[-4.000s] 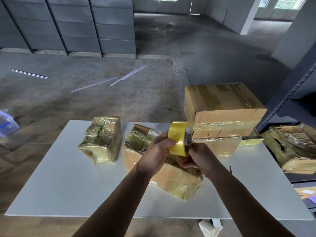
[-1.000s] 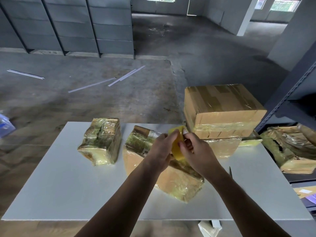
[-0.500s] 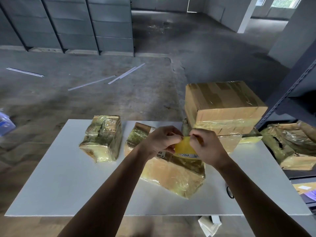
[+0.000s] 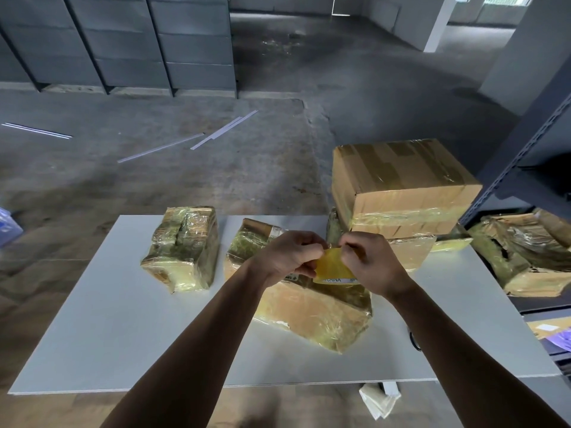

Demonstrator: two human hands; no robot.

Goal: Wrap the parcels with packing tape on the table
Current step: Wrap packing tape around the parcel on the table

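crumpled wrapper (image 4: 378, 400): on the floor under the near edge of the desk, pale and folded.
desk (image 4: 123, 335): white and flat, carrying every parcel listed below except those on the rack.
middle parcel (image 4: 312, 316): lying askew at the centre of the desk, brown card under glossy yellowish film, directly below both hands.
left hand (image 4: 289, 257): fingers curled, gripping the left side of the tape roll.
right hand (image 4: 367, 264): fingers curled, pinching the roll at its upper right edge.
tape roll (image 4: 332, 267): yellow, held between both hands just above the middle parcel, white printed core rim facing down toward the camera.
left parcel (image 4: 182, 248): standing apart to the left on the desk, fully wrapped in film.
flat parcel (image 4: 408, 251): at the far right of the desk, wrapped, pressed under the large box.
large box (image 4: 401, 186): brown carton stacked on the flat parcel, taped across top and front.
rack (image 4: 519, 156): dark metal, right of the desk, holding torn wrapped parcels (image 4: 525, 254).
white strips (image 4: 222, 131): scattered on the concrete floor beyond the desk.
grey cabinets (image 4: 123, 41): lined up along the far left.
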